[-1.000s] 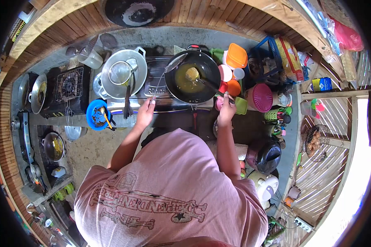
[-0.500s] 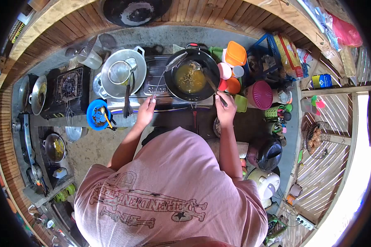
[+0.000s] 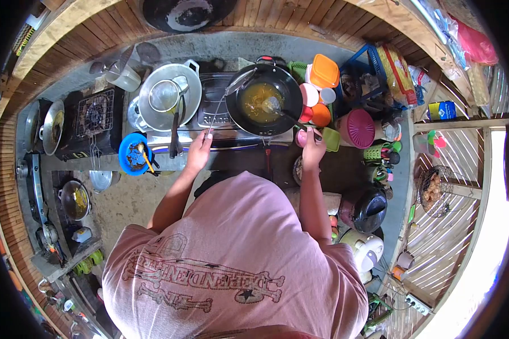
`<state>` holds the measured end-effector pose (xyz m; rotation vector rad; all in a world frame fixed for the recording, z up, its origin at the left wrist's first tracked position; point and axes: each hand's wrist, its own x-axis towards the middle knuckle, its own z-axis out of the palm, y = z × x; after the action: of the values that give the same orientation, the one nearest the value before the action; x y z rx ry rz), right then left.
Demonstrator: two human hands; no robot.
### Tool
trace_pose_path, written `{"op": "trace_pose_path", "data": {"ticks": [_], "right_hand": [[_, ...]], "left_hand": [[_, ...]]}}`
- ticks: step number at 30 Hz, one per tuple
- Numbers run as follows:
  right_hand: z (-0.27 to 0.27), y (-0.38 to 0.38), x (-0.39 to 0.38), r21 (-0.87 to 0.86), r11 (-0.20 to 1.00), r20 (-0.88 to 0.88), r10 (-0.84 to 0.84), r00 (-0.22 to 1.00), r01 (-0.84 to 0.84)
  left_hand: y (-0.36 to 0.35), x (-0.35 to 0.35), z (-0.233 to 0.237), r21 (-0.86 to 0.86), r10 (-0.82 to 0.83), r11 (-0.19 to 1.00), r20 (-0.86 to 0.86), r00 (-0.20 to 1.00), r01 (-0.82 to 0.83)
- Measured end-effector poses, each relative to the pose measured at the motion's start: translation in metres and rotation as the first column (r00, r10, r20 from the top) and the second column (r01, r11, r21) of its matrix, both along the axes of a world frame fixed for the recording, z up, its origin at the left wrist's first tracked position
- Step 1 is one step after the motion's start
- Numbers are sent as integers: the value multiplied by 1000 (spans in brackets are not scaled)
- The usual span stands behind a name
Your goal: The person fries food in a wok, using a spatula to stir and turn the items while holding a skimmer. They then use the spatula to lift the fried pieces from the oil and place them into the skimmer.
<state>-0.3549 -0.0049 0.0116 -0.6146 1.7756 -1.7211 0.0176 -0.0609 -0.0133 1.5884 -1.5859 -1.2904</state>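
A black wok of bubbling yellow oil sits on a steel gas stove. My right hand grips the dark handle of a metal ladle whose bowl rests in the oil. My left hand holds a long-handled wire skimmer that leans on the wok's left rim. My pink shirt fills the lower middle of the view.
A lidded aluminium pot stands left of the wok, a blue bowl with a spoon in front of it. Coloured plastic containers crowd the right side. A second burner sits at the left, a rice cooker low right.
The ladle lifted a lump of food, swung to the wok's far side, and now its bowl rests back in the oil. My right hand shifted slightly. My left hand barely moved.
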Motion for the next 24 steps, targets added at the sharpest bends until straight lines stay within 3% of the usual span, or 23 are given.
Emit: {"op": "trace_pose_path", "data": {"ticks": [2, 5, 8, 12, 15, 17, 21, 23, 24], "right_hand": [[-20, -2, -2, -66, 998, 14, 5, 1000, -4], [-30, -2, -6, -33, 999, 44, 11, 999, -9], [5, -1, 8, 28, 1000, -67, -11, 998, 13], [0, -1, 1, 78, 994, -87, 78, 993, -71], [15, 0, 6, 57, 997, -220, 56, 974, -45], [9, 1, 1, 148, 987, -457, 126, 881, -64], [56, -1, 14, 228, 973, -461, 145, 876, -41], [63, -3, 15, 317, 947, -602, 237, 762, -44], [66, -4, 14, 318, 947, -601, 239, 763, -46]], "left_hand": [[0, 1, 0, 1, 0, 1000, 9, 1000, 0], [1, 2, 0, 0, -9, 1000, 7, 1000, 9], [2, 2, 0, 9, -9, 1000, -9, 1000, 9], [2, 1, 2, 5, -11, 1000, -5, 1000, 11], [3, 0, 10, -1, -6, 1000, -10, 1000, 6], [3, 0, 10, 0, -4, 1000, -9, 1000, 4], [1, -1, 5, 39, -28, 999, 24, 999, 27], [0, 0, 3, 24, -22, 999, 22, 1000, 22], [0, 0, 3, 23, -21, 1000, 24, 999, 21]]}}
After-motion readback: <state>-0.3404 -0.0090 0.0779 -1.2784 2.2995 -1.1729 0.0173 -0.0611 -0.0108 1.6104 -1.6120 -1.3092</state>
